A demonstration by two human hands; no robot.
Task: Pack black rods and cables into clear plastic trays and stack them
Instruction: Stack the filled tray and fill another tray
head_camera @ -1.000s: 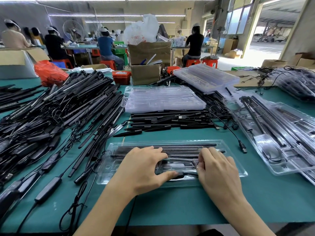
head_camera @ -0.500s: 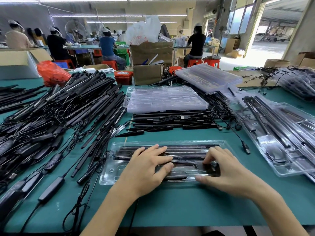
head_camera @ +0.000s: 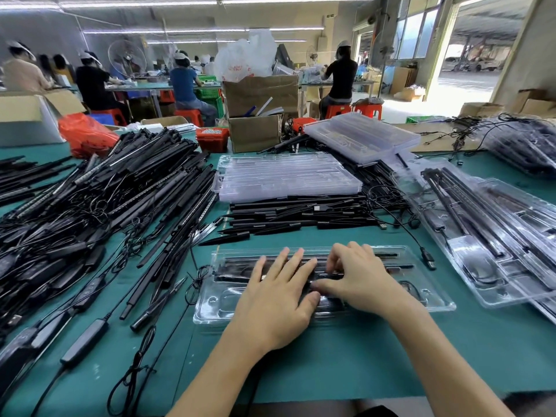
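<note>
**A:** Head view first: what are your hands doing?

**B:** Your left hand (head_camera: 278, 299) lies flat with its fingers spread, pressing down on the black rods (head_camera: 240, 267) in the clear tray (head_camera: 210, 311). Your right hand (head_camera: 359, 281) has its fingers curled down onto the same spot. It seems to pinch a dark piece between thumb and fingertips, though you cannot tell exactly what it holds.

**A:** And where does the work lie from that grip?

**B:** Directly under it. The tray sits at your 12 o'clock, long axis running 9 to 3, and the rods inside lie along that same line. Both hands meet near the middle, the right one slightly farther out. I judge the next press must follow that 9-to-3 line to seat the piece in its groove.

**A:** Beyond the tray?

**B:** Farther toward 12, a row of loose rods (head_camera: 301, 215) lies parallel, then a stack of empty trays (head_camera: 285, 179). At 3 o'clock, filled trays (head_camera: 487, 236) lie overlapping, and a plug on its cable (head_camera: 428, 260) rests just beside your tray. From 9 to 11, a big heap of rods and cables (head_camera: 105, 206) covers the green table (head_camera: 331, 371).

**A:** The room?

**B:** A workshop with other seated workers (head_camera: 183, 85), cardboard boxes (head_camera: 258, 115) and an open doorway at 2.
</note>
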